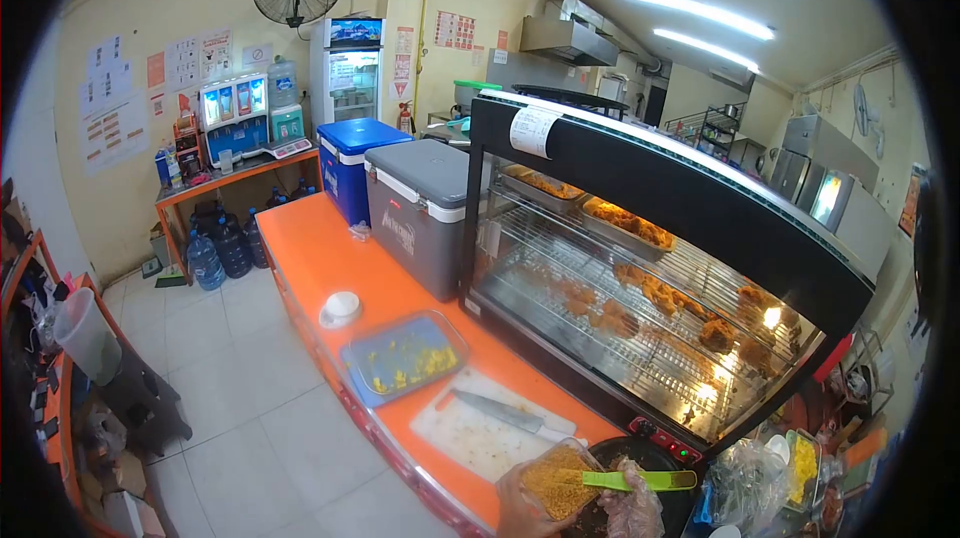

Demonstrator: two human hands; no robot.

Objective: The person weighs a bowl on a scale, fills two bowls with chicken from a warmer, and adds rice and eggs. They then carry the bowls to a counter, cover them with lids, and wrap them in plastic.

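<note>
At the bottom edge, my left hand (524, 504) is wrapped around a clear container (570, 453) of orange-brown crumbs (556, 483). A green-handled utensil (650, 480) reaches from the crumbs across to the right. Behind and below its handle is my right hand (636, 510) in a clear plastic glove, over a dark round pan (612, 450); its fingers are mostly hidden, and I cannot tell what they grip. Left of the container, a large knife (505, 411) lies on a white cutting board (455, 428), which has small scraps on it.
A clear tray with yellow pieces (415, 356) and a white bowl (341, 310) sit on the orange counter (300, 238). A heated display case (640, 298) of fried food stands at the right. Behind are a grey cooler (415, 223) and blue cooler (350, 173). Plastic bags (745, 483) lie at lower right.
</note>
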